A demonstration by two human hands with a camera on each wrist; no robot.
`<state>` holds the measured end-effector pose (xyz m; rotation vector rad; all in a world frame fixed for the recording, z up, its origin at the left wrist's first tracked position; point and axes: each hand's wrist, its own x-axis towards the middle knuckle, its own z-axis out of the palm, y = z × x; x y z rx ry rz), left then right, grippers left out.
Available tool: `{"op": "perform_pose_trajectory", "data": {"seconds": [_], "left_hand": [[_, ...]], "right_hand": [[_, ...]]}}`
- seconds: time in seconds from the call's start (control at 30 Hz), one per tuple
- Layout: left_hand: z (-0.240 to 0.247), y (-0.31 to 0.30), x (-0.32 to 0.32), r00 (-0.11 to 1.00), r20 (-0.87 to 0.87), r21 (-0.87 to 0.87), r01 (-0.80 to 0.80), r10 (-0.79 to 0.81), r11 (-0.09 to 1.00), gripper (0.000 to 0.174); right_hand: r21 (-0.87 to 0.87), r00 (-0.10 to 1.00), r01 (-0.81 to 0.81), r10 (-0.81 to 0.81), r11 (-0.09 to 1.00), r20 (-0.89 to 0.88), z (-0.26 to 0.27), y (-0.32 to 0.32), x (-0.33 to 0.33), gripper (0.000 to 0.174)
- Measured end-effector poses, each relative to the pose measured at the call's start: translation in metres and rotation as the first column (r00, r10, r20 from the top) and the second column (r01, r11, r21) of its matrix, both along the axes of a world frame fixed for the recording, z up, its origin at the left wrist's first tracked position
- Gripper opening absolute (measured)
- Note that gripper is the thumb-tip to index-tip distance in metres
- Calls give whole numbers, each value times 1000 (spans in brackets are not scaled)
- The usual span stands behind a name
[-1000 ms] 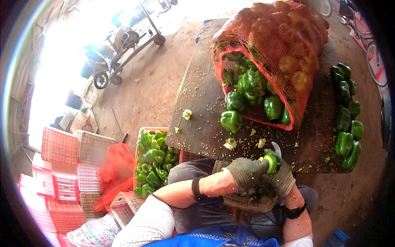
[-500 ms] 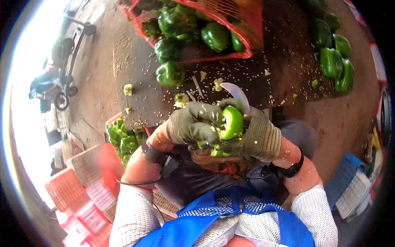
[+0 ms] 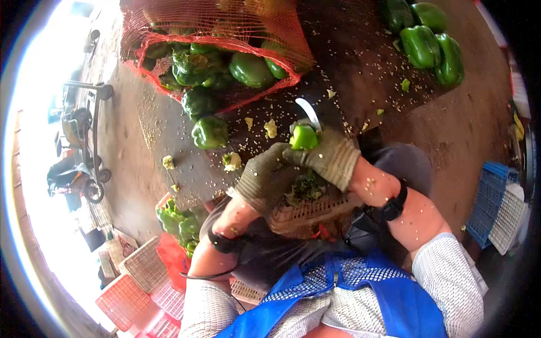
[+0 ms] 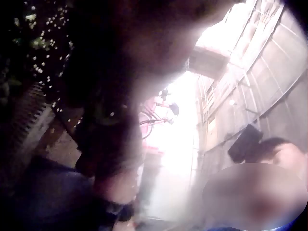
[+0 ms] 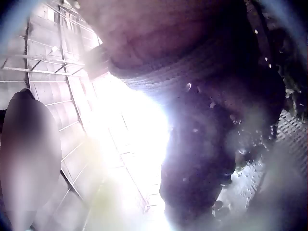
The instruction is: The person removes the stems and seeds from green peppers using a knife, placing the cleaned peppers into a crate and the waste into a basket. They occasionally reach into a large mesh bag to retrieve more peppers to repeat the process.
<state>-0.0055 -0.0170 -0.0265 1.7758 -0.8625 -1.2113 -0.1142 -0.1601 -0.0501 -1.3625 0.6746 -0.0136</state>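
Observation:
In the head view, both gloved hands meet over a basket between the knees. My right hand [image 3: 332, 159] grips a knife [image 3: 308, 111], its curved pale blade pointing up and away from me. A cut green bell pepper [image 3: 304, 137] lies against this hand below the blade, its pale inside partly showing. My left hand [image 3: 262, 177] holds the pepper from its lower left, fingers curled and partly hidden. In the dark right wrist view the gloved right hand [image 5: 207, 130] hides what it holds. The left wrist view is mostly shadow and glare.
A red mesh sack [image 3: 225, 28] spills whole peppers onto the seed-strewn board [image 3: 344, 67]. More peppers [image 3: 420, 47] stand at the back right. Below the hands sits a basket [image 3: 287, 217] with green scraps. A pepper crate [image 3: 163, 200] is at left; blue and white crates [image 3: 489, 197] stand at right.
The head view has tilted down and swung right. The pepper turned between the hands and now sits nearer the blade; the left hand has shifted down from its opening.

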Motion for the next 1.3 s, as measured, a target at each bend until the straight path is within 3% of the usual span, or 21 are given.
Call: {"op": "perform_pose_trajectory", "data": {"seconds": [0.07,0.1,0.13,0.23,0.27,0.3,0.37,0.43,0.53,0.57,0.6,0.63,0.67,0.7,0.73,0.77,0.87,0.93,1.1,1.23,1.3], "left_hand": [[-45,3,-9,968,25,-60,-246,248,967,18],[-44,3,-10,950,191,-131,-223,246,966,16],[-42,2,-11,897,359,-191,-201,259,961,14],[-17,-1,3,967,-57,-172,-254,248,952,24],[-4,-1,10,969,-175,-126,-198,175,972,31],[8,1,15,882,-444,-109,-225,155,968,32],[22,11,20,996,14,-4,93,-92,996,25],[1,11,19,986,117,-20,122,-119,992,22],[-22,17,15,942,-332,-135,-97,48,986,23],[-26,19,14,875,-476,-124,-161,84,979,24],[-29,21,14,774,-619,-61,-216,133,975,25],[-20,17,20,651,-731,78,-222,207,972,32],[-11,12,26,501,-806,230,-222,313,948,41],[-2,7,32,348,-830,384,-210,436,899,51],[-30,16,32,698,-698,86,-139,159,987,50],[-60,29,31,916,-390,-161,32,-93,986,49],[-13,24,39,830,-549,24,133,-98,991,55],[4,24,35,784,-610,-15,133,-114,991,45],[8,22,43,628,-759,-88,165,-173,982,49],[-10,12,59,728,-619,-277,147,-294,949,34],[17,2,53,799,-599,-319,-180,-51,930,23]], "right_hand": [[-158,998,-46,39,986,-51,0,-6,14,51],[-233,995,-78,61,969,-79,0,-6,17,47],[-296,992,101,-75,950,98,-6,1,19,38],[-464,999,-36,51,885,19,9,-2,25,41],[-289,994,-107,111,951,-3,26,-3,20,38],[-321,989,-122,141,939,37,27,2,18,37],[-459,965,-84,187,885,183,6,14,14,35],[-516,955,-116,239,849,178,-35,22,10,35],[-479,961,-268,264,836,-78,-25,17,5,42],[-648,969,-212,243,731,-42,-53,20,2,47],[-386,972,-143,202,911,118,-38,17,5,53],[86,958,-89,61,992,279,-26,18,8,64],[500,936,-74,-112,863,333,-23,19,10,78],[701,933,-86,-190,708,306,-22,23,11,95],[400,940,-115,-31,909,340,-13,23,11,89],[348,922,-126,-20,929,387,-19,26,12,79],[236,906,-129,18,963,422,-27,32,12,54],[-162,949,-295,309,942,70,42,19,5,45],[137,936,-228,179,964,302,17,4,-7,49],[21,953,-139,128,990,276,46,-7,-8,40],[-22,890,12,-1,1000,455,41,-8,-6,38]]}}
